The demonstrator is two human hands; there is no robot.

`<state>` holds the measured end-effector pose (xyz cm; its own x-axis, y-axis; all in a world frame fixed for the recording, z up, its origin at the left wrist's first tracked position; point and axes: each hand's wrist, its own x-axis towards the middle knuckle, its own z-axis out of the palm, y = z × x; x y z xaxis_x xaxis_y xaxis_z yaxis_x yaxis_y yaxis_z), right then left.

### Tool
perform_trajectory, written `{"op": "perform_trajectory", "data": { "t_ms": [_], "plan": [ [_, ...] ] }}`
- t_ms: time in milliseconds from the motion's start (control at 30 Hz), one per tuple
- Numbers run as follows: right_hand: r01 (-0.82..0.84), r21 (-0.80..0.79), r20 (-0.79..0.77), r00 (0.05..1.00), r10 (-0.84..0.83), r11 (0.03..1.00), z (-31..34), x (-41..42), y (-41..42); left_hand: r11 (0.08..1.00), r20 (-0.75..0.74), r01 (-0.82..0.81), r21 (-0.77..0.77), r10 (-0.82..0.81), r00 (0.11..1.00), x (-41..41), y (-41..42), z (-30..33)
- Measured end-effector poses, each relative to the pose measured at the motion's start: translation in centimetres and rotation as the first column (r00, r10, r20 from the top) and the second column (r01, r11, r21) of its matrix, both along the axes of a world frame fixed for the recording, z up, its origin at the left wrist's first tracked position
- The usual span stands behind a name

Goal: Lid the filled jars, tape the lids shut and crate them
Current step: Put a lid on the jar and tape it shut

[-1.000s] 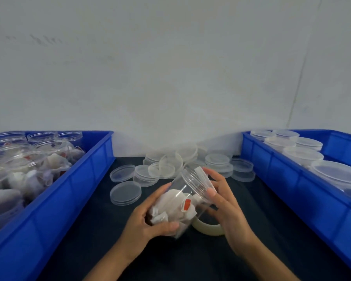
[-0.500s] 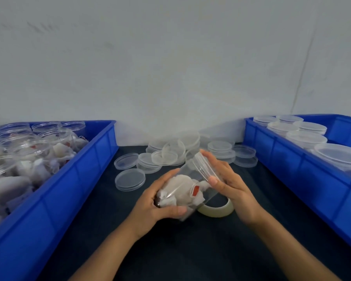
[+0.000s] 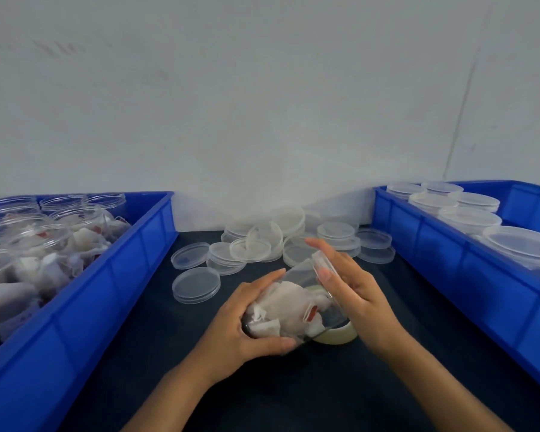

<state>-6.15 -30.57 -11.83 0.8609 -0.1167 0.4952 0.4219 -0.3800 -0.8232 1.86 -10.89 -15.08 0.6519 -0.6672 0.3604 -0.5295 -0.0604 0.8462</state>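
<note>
A clear plastic jar (image 3: 296, 294) stuffed with white sachets lies tilted over the dark table, its lidded mouth pointing up and away. My left hand (image 3: 247, 325) grips the jar's base, fingers curled round it. My right hand (image 3: 353, 285) is on the clear lid (image 3: 323, 263) at the mouth, fingers wrapped over its rim. A roll of pale tape (image 3: 340, 335) lies on the table just under the jar, partly hidden.
A blue crate (image 3: 113, 275) at left holds several filled jars without lids. A blue crate (image 3: 449, 251) at right holds several lidded jars. Several loose clear lids (image 3: 197, 283) lie piled at the table's far middle, against a white wall.
The jar has tipped lower and closer to me in both hands. My right hand has shifted round the lid's rim. The camera has tilted up a little.
</note>
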Motion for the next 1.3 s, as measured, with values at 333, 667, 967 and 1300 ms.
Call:
{"op": "perform_trajectory", "data": {
  "t_ms": [333,667,967,1300],
  "plan": [
    [0.129,0.035,-0.005,0.992,-0.129,0.991,-2.2,0.4,1.4,0.972,-0.443,-0.199,-0.127,0.124,0.888,-0.5,-0.9,-0.5],
    [0.124,0.175,-0.047,0.992,-0.117,0.977,-2.3,0.1,2.8,0.962,-0.273,-0.195,-0.190,0.139,0.952,-1.5,-0.9,0.1],
    [-0.109,0.520,-0.095,0.978,0.184,0.847,-0.8,-1.1,2.0,0.895,-0.445,-0.207,-0.395,0.011,0.896,-2.2,-1.3,0.9],
    [0.014,0.199,-0.223,0.974,0.032,0.980,-0.6,-0.8,2.4,0.850,-0.618,-0.244,-0.466,-0.116,0.777,-1.8,-0.7,1.0]
  ]
}}
